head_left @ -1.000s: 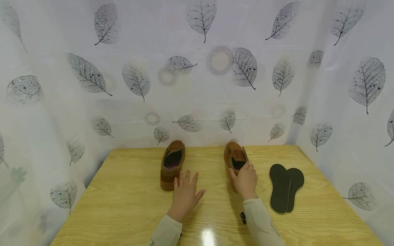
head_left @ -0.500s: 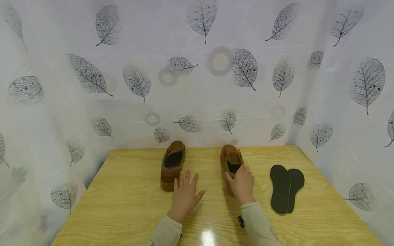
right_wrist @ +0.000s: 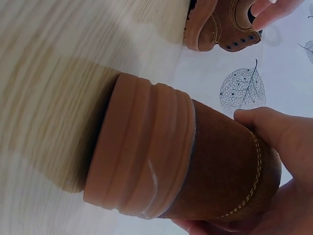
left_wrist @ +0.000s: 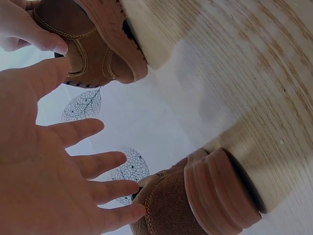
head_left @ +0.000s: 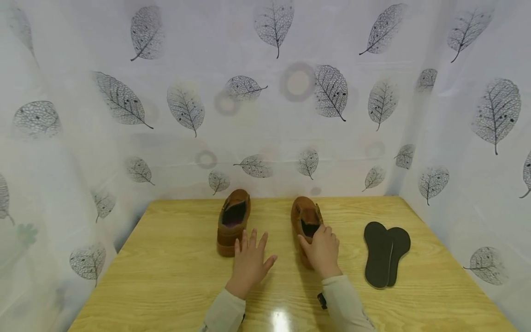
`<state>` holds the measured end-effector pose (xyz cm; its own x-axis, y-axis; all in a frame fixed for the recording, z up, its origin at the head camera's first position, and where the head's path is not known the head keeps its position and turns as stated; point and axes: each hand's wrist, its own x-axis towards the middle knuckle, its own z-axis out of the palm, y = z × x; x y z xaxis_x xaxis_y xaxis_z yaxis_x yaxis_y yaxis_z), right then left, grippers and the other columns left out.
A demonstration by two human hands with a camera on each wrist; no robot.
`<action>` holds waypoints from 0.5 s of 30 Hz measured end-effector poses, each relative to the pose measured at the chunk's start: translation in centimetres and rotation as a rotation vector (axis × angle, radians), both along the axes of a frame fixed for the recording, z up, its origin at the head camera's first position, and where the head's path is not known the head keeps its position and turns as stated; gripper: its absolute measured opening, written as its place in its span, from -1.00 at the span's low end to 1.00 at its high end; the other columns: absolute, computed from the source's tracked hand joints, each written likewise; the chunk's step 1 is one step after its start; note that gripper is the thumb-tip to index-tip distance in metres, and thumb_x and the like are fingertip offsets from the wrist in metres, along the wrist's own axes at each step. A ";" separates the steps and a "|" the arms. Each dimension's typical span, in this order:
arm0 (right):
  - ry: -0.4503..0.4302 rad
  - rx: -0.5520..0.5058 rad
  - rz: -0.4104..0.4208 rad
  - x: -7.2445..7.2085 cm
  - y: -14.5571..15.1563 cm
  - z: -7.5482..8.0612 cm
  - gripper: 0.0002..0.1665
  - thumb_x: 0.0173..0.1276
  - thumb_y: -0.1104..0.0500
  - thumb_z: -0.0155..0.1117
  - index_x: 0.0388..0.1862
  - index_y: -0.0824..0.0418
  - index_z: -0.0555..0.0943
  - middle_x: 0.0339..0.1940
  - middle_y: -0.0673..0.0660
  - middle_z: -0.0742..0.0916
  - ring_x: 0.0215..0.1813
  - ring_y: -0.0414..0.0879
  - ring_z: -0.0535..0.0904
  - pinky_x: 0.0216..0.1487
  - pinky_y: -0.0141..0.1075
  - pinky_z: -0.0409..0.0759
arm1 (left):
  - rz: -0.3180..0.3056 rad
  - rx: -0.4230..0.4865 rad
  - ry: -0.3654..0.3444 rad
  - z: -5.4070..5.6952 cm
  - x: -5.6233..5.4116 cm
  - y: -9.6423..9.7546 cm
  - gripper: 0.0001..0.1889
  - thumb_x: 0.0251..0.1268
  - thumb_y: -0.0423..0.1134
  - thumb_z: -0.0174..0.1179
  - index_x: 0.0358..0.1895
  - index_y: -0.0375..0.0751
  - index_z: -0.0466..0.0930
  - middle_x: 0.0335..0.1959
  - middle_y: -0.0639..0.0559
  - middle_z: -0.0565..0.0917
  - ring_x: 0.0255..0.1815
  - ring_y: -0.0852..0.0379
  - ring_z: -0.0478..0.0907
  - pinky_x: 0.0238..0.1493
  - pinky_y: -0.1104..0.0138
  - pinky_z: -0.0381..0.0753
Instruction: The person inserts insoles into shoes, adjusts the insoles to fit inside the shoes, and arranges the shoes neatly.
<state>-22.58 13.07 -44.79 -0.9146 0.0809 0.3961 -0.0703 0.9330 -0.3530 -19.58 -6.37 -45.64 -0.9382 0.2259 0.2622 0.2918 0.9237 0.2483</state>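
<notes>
My right hand [head_left: 322,251] grips the collar at the heel of a brown leather shoe [head_left: 299,216], thumb on one side and fingers on the other. In the right wrist view the shoe's thick heel [right_wrist: 146,152] stands close over the wood; whether it touches I cannot tell. Left of it, a matching brown shoe [head_left: 227,240] rests on the table, toe toward the curtain. Just behind that shoe's heel, my left hand [head_left: 250,265] is held with fingers spread and straight, holding nothing. The left wrist view shows its fingertips close to the heel leather [left_wrist: 168,200].
Two black insoles [head_left: 377,256] lie overlapping on the right side of the wooden table [head_left: 166,286]. A white curtain [head_left: 265,133] printed with leaves hangs behind the table and along both sides.
My right hand has drawn its shoe to the left and slightly toward me, closer to the other shoe. The left hand, the left shoe and the insoles have stayed in place.
</notes>
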 end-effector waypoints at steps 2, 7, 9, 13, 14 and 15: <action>0.014 0.003 0.003 0.1 -0.1 0.0 -0.27 0.21 -0.08 0.40 -0.17 0.63 0.45 -0.38 0.40 0.54 -0.40 0.25 0.53 -0.30 0.07 0.50 | 0.003 -0.005 -0.007 0.0 0.0 0.0 -0.32 0.31 0.12 0.15 0.39 -0.19 0.33 0.39 -0.35 0.26 0.41 -0.43 0.10 0.28 -0.27 0.14; 0.028 0.000 0.003 0.4 -0.3 -0.3 -0.28 0.19 -0.10 0.41 -0.21 0.59 0.46 -0.40 0.38 0.54 -0.41 0.23 0.52 -0.31 0.05 0.50 | 0.002 -0.003 -0.024 0.1 0.1 0.0 -0.32 0.32 0.12 0.15 0.40 -0.18 0.32 0.40 -0.35 0.24 0.41 -0.43 0.09 0.29 -0.27 0.13; 0.029 -0.004 0.004 0.5 -0.4 -0.3 -0.29 0.18 -0.10 0.42 -0.22 0.59 0.46 -0.40 0.37 0.54 -0.41 0.22 0.52 -0.32 0.05 0.50 | 0.002 -0.001 -0.028 0.2 0.2 0.0 -0.32 0.31 0.11 0.16 0.40 -0.18 0.32 0.40 -0.35 0.24 0.41 -0.43 0.08 0.29 -0.27 0.13; 0.029 -0.009 0.009 0.9 -0.5 -0.2 -0.30 0.18 -0.09 0.43 -0.24 0.58 0.46 -0.42 0.35 0.52 -0.43 0.20 0.50 -0.33 0.04 0.50 | 0.006 -0.009 -0.025 0.3 0.3 0.0 -0.32 0.31 0.11 0.16 0.40 -0.18 0.32 0.40 -0.35 0.25 0.41 -0.43 0.10 0.29 -0.26 0.14; 0.027 -0.009 0.010 1.0 -0.6 -0.2 -0.31 0.18 -0.08 0.43 -0.24 0.57 0.45 -0.43 0.35 0.52 -0.43 0.19 0.50 -0.34 0.03 0.49 | 0.008 -0.010 -0.025 0.3 0.3 0.0 -0.32 0.31 0.12 0.16 0.40 -0.18 0.32 0.40 -0.34 0.25 0.41 -0.43 0.10 0.29 -0.26 0.14; 0.023 -0.010 0.011 1.1 -0.6 -0.1 -0.31 0.18 -0.08 0.43 -0.24 0.57 0.45 -0.43 0.34 0.51 -0.43 0.19 0.50 -0.34 0.03 0.49 | 0.009 -0.012 -0.026 0.3 0.3 0.0 -0.32 0.31 0.12 0.16 0.40 -0.17 0.32 0.40 -0.34 0.25 0.41 -0.43 0.10 0.29 -0.26 0.14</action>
<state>-21.50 12.45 -44.93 -0.9060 0.0746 0.4167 -0.0892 0.9285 -0.3603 -19.29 -6.34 -45.32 -0.9465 0.2207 0.2356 0.2776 0.9290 0.2449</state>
